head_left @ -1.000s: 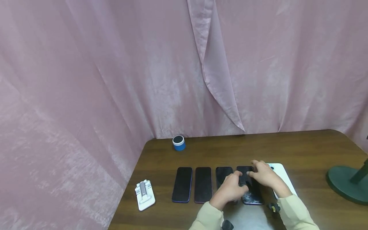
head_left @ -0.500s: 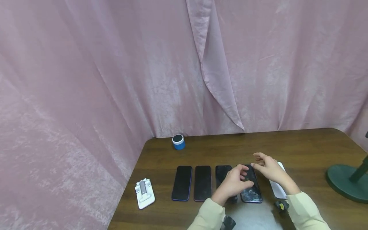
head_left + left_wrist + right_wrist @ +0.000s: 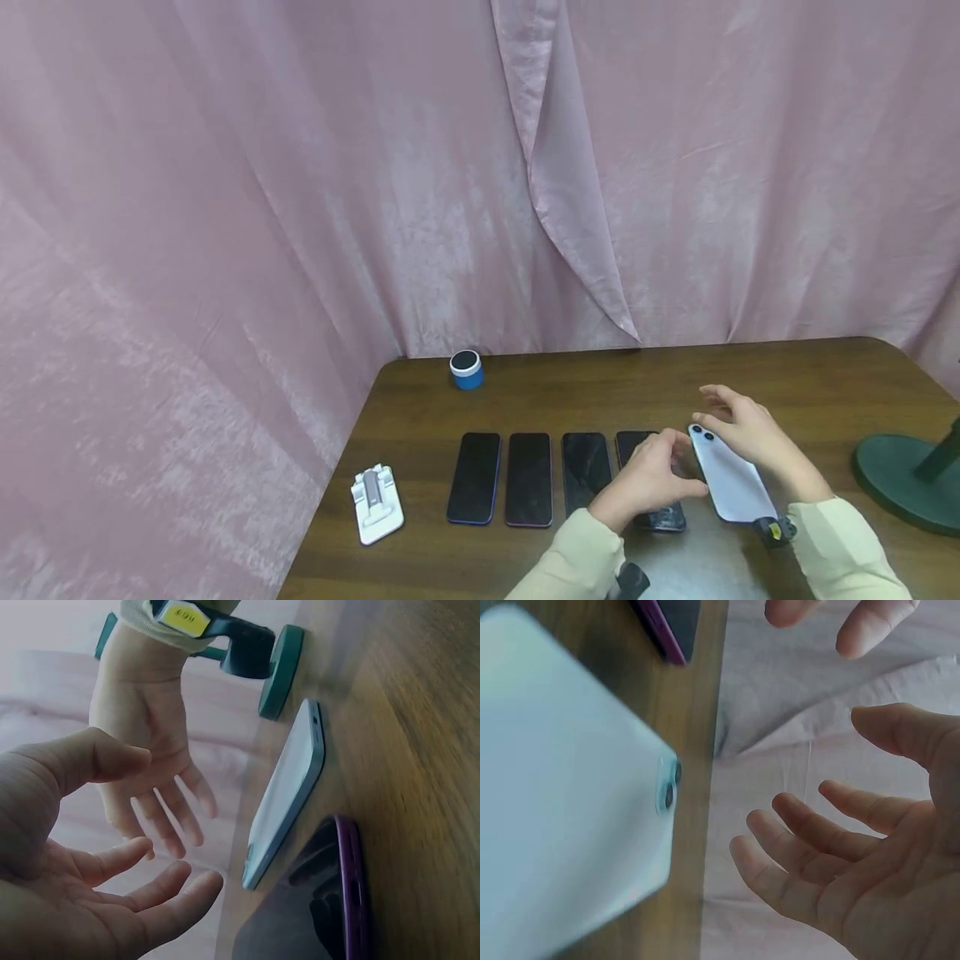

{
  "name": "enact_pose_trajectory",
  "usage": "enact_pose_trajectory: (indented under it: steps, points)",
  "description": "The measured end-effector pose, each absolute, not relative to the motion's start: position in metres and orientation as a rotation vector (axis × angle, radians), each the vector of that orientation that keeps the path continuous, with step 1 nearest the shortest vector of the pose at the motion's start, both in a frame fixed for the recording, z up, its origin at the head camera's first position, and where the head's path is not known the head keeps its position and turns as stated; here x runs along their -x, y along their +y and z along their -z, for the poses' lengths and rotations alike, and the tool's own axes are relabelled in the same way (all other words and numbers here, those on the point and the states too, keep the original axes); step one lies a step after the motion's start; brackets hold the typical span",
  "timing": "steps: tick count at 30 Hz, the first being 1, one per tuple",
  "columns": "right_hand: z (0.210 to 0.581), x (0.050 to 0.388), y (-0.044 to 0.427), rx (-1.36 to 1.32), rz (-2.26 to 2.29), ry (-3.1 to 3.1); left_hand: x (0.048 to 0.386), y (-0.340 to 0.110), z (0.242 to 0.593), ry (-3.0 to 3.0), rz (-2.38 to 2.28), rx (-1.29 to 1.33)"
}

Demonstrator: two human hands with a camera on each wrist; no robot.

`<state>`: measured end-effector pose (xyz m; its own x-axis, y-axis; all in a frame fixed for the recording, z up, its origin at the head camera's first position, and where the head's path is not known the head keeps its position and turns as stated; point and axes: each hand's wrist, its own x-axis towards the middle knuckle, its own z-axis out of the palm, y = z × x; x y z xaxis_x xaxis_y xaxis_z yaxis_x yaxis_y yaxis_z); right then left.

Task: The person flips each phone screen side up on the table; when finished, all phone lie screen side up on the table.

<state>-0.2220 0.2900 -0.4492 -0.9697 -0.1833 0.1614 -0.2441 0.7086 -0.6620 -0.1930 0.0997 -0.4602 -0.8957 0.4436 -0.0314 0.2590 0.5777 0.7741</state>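
My left hand (image 3: 651, 479) hovers over the rightmost dark-screened phone (image 3: 664, 520), which it partly covers. That phone's purple edge shows in the left wrist view. A light-coloured phone (image 3: 726, 482) lies back up to its right, its two camera lenses at the far end. Above that phone is my right hand (image 3: 753, 432), fingers spread and bent a little. Both palms hold nothing, as the left wrist view and the right wrist view show, and a gap separates my right fingers (image 3: 810, 825) from the light phone.
More dark phones (image 3: 476, 478) lie in a row to the left. A white folding stand (image 3: 377, 505) sits at the table's left side, and a blue-and-white round jar-like object (image 3: 467, 372) near the back edge. At right stands a green round base (image 3: 903, 483). A pink curtain (image 3: 420, 208) hangs behind.
Both hands have moved right, from the dark phones towards the light-coloured phone. Its back and lenses are now more exposed, as is the dark phone left of the rightmost one.
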Motion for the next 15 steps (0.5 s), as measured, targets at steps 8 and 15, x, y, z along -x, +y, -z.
enact_pose_trajectory:
  steps: [8,15]
  points:
    - [0.448,0.227,0.311,-0.385,-1.024,-2.842,0.190,0.121,0.461,2.695,-1.087,-0.605]
    - [0.457,0.233,0.323,-0.405,-0.974,-2.858,0.186,0.141,0.465,2.727,-1.022,-0.562]
